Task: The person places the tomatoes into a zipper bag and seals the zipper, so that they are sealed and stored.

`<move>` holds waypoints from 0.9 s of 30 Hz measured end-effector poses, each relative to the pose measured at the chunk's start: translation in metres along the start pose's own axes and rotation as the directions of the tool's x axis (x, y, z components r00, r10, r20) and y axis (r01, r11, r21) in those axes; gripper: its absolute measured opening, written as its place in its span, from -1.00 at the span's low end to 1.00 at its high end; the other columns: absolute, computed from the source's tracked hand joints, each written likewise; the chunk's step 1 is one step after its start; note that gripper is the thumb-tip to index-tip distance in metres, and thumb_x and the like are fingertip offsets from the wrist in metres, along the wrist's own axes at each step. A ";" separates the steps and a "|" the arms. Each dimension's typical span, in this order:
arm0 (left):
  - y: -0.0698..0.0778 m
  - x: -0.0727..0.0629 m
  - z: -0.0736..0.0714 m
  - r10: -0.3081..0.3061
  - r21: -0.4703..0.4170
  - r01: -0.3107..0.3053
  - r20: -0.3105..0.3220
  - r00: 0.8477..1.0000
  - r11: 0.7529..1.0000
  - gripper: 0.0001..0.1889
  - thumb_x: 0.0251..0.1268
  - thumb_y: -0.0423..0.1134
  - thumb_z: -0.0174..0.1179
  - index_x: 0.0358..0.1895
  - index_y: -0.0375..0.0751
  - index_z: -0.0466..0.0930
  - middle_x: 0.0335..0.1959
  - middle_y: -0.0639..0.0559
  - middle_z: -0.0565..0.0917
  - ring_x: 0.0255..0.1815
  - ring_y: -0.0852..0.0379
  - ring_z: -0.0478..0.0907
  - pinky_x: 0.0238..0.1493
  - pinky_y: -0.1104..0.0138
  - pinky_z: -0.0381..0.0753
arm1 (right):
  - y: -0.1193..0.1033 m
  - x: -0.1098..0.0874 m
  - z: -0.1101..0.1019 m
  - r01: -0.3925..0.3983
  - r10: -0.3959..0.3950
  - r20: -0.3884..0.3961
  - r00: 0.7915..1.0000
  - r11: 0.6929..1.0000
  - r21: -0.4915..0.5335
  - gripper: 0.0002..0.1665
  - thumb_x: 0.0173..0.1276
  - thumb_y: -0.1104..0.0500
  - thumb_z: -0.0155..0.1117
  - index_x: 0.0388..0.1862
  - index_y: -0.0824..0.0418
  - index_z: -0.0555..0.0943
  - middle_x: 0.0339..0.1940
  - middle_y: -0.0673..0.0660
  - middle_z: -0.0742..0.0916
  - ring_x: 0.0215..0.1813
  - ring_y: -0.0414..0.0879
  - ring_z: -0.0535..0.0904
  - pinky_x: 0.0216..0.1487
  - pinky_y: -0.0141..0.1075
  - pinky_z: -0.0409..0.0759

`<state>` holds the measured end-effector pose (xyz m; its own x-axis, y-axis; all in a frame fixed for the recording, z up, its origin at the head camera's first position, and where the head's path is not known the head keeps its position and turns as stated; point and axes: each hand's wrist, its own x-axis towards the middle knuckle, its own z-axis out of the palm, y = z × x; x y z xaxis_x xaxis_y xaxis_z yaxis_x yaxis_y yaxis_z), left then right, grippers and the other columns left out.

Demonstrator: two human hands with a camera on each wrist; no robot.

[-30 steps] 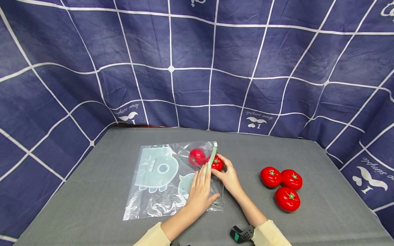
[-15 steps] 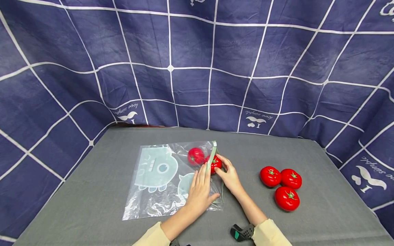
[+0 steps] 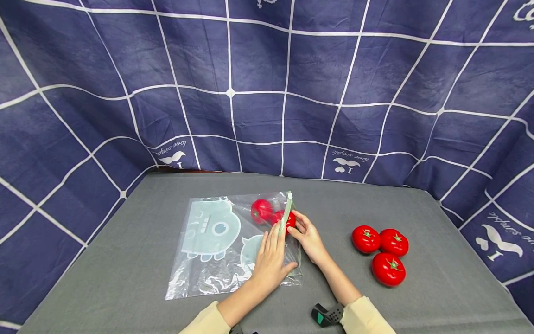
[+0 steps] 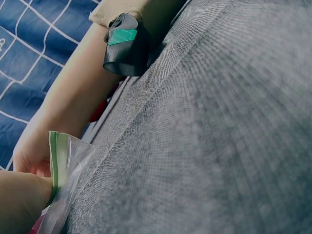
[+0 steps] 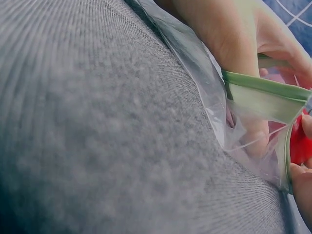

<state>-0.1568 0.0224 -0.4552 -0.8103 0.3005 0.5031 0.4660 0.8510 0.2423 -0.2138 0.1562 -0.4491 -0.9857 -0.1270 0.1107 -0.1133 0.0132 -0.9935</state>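
A clear zip bag (image 3: 217, 273) with a green zip strip and pale cartoon prints lies flat on the grey table. One tomato (image 3: 262, 211) sits inside it. At the bag's mouth my right hand (image 3: 309, 237) grips a second tomato (image 3: 290, 221), partly under the green strip. My left hand (image 3: 270, 260) rests at the mouth with straight fingers together and the thumb spread. In the right wrist view the left thumb (image 5: 256, 139) shows through clear plastic below the raised green strip (image 5: 265, 85). Plastic and fingers hide parts of the held tomato.
Right of the hands stand three loose tomatoes, one at the left (image 3: 366, 239), one at the right (image 3: 394, 242) and one nearer (image 3: 388, 269). A black wrist strap (image 3: 327, 315) is on the right forearm. A blue checked cloth (image 3: 258, 116) encloses the table's back and sides.
My right hand has moved slightly left with its tomato, deeper into the bag's mouth. The tomato inside has shifted a little left. The left hand stays in place.
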 end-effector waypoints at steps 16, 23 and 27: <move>-0.001 0.000 0.001 0.009 0.026 -0.009 0.001 1.000 1.000 0.10 -0.31 0.11 0.41 0.34 -0.32 0.05 0.37 -0.15 0.17 0.39 0.02 0.12 0.35 0.15 0.18 | -0.002 -0.001 0.003 -0.110 0.108 -0.118 0.987 0.994 -0.010 -0.44 0.21 0.29 0.18 0.22 0.29 0.37 0.20 0.26 0.49 0.14 -0.10 0.45 -0.07 -0.58 0.45; -0.001 -0.001 0.000 0.008 0.041 -0.008 0.000 1.000 0.999 0.11 -0.31 0.11 0.41 0.36 -0.31 0.03 0.37 -0.14 0.17 0.39 0.03 0.12 0.36 0.16 0.15 | -0.004 -0.002 0.003 -0.085 0.095 -0.048 0.994 0.980 0.178 -0.49 0.33 0.32 -0.01 0.25 0.41 0.26 0.22 0.39 0.42 -0.03 -0.33 0.53 0.05 -0.41 0.54; 0.000 -0.001 0.000 0.005 0.036 -0.006 0.009 1.000 0.999 0.11 -0.29 0.12 0.40 0.37 -0.29 0.02 0.38 -0.15 0.17 0.40 0.02 0.11 0.36 0.15 0.14 | -0.005 -0.003 0.000 -0.090 0.101 -0.058 0.993 0.980 0.180 -0.50 0.35 0.29 -0.05 0.26 0.39 0.25 0.22 0.40 0.42 0.06 -0.20 0.51 0.09 -0.29 0.53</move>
<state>-0.1566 0.0218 -0.4555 -0.8108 0.3088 0.4973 0.4575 0.8642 0.2093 -0.2108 0.1568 -0.4447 -0.9977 -0.0668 0.0107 -0.0003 -0.1541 -0.9881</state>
